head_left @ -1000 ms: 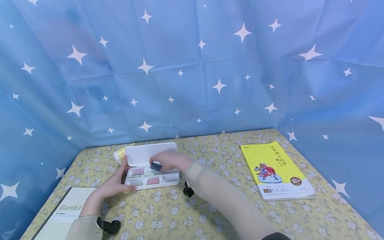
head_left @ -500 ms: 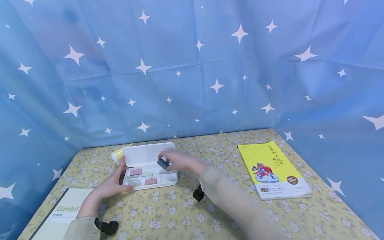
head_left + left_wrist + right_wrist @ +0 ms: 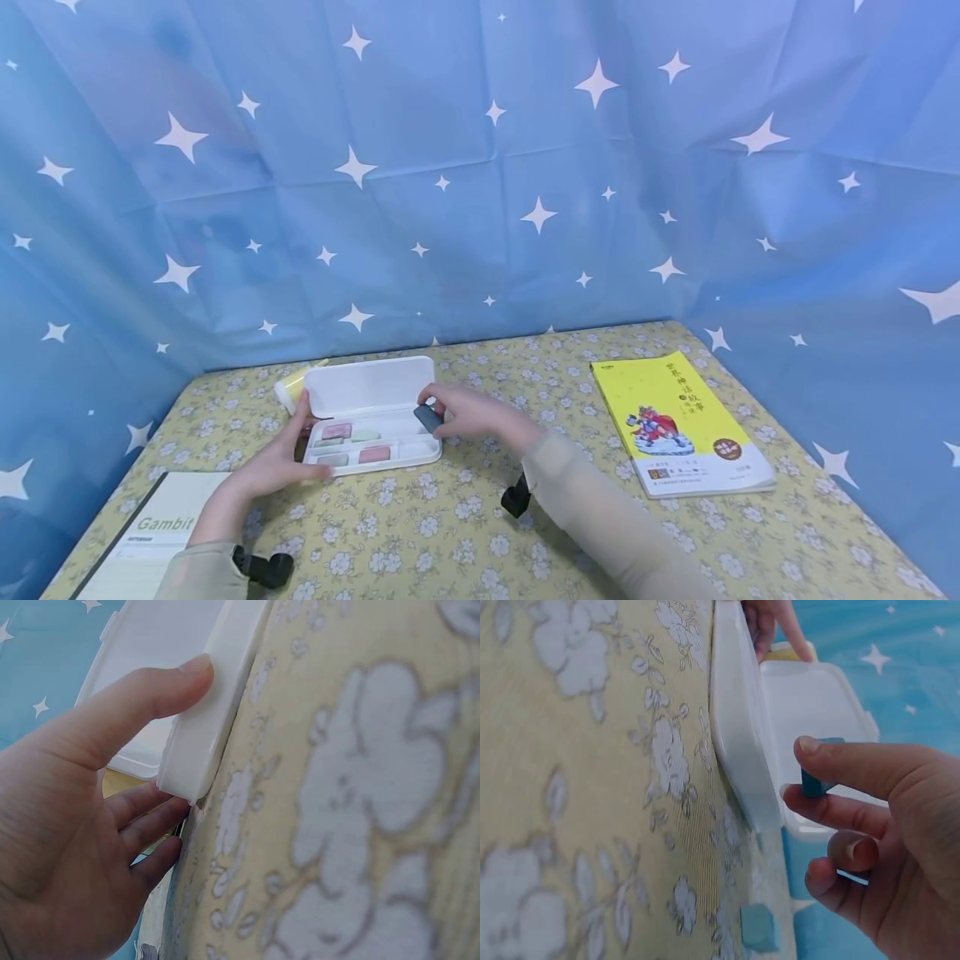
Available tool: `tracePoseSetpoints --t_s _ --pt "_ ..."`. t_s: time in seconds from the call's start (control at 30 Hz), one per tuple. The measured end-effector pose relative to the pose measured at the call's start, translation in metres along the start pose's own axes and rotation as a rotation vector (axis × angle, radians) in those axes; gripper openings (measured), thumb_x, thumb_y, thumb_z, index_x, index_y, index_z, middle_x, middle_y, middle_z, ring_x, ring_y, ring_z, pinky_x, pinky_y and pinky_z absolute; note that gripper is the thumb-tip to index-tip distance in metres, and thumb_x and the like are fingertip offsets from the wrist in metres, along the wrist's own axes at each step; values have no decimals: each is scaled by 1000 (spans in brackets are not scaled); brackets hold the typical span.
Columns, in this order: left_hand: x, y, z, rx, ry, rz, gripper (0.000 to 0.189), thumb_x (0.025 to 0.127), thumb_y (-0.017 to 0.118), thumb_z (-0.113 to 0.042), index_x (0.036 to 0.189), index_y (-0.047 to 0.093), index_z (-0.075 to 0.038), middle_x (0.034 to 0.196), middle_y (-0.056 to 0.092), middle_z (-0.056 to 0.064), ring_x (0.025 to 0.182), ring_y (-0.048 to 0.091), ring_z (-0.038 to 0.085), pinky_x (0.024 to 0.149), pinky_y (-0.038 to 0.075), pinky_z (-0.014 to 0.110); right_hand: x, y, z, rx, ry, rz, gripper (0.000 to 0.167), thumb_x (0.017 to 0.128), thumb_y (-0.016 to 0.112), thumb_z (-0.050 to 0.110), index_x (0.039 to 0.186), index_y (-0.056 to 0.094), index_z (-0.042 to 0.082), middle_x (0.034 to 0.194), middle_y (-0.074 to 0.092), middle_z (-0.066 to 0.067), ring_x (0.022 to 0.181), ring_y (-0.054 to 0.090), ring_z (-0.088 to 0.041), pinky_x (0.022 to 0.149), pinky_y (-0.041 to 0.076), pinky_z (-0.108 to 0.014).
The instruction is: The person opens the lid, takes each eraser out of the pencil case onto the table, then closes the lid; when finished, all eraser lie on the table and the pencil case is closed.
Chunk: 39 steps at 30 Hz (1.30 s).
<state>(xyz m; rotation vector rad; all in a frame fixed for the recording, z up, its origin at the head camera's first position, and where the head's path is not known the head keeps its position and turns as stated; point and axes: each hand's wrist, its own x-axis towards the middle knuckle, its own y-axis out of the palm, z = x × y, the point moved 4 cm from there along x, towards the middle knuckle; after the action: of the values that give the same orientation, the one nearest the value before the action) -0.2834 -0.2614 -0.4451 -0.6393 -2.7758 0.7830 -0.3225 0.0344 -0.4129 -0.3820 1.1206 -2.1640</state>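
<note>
A white plastic case (image 3: 416, 451) lies with its lid (image 3: 369, 387) up on the table. Its compartments hold a pink block (image 3: 337, 431), a pale green block (image 3: 366, 436), a reddish-pink block (image 3: 375, 454) and a greyish block (image 3: 332, 460). My left hand (image 3: 266, 462) grips the case's left end, thumb on the front wall and fingers round the end, also seen in the left wrist view. Thumb and forefinger of my right hand (image 3: 476, 414) pinch a small dark grey-blue eraser-like block (image 3: 428, 418) over the tray's right end; in the right wrist view part of it is covered by the fingers.
A white-capped yellow cylinder (image 3: 289, 388) lies behind the case's left end. A notebook (image 3: 161, 525) marked "Gambit" is at front left, a yellow book (image 3: 678, 425) at right. The right wrist view shows a blurred pale teal block-like shape (image 3: 759, 928) near the case.
My right hand has carried the dark block rightwards across the tray to its right end, showing more of the compartments. The left hand keeps its grip on the case.
</note>
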Motion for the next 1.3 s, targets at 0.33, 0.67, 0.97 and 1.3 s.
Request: tracePoseSetpoints --t_s 0.33,0.67,0.97,1.3 --pt "0 -1 3 39 -22 -14 127 79 82 -16 151 -23 -20 134 37 23 124 40 39 92 40 25 -23 -11 -20 140 29 -66 49 84 74 11 128 52 15 88 59 -1 63 54 -15 58 46 -29" --pt "0 -2 2 18 9 -3 126 80 80 -14 151 -24 -19 134 37 24 122 42 39 91 41 24 -49 -28 -47 203 84 -180 46 83 75 14 125 54 13 88 58 -3 61 44 -16 57 40 -31" --pt "0 0 -1 -1 33 -3 126 80 80 -11 150 -25 -15 133 40 25 117 45 38 88 44 26 -74 -38 -71 223 167 -246 44 82 77 15 121 56 14 90 56 -5 70 51 -20 62 43 -35" --pt "-1 1 -2 16 35 -4 125 81 80 -12 151 -24 -14 133 38 26 118 44 39 89 42 24 -92 -54 -86 269 202 -310 43 84 76 13 122 56 11 92 54 -9 70 48 -22 64 41 -37"
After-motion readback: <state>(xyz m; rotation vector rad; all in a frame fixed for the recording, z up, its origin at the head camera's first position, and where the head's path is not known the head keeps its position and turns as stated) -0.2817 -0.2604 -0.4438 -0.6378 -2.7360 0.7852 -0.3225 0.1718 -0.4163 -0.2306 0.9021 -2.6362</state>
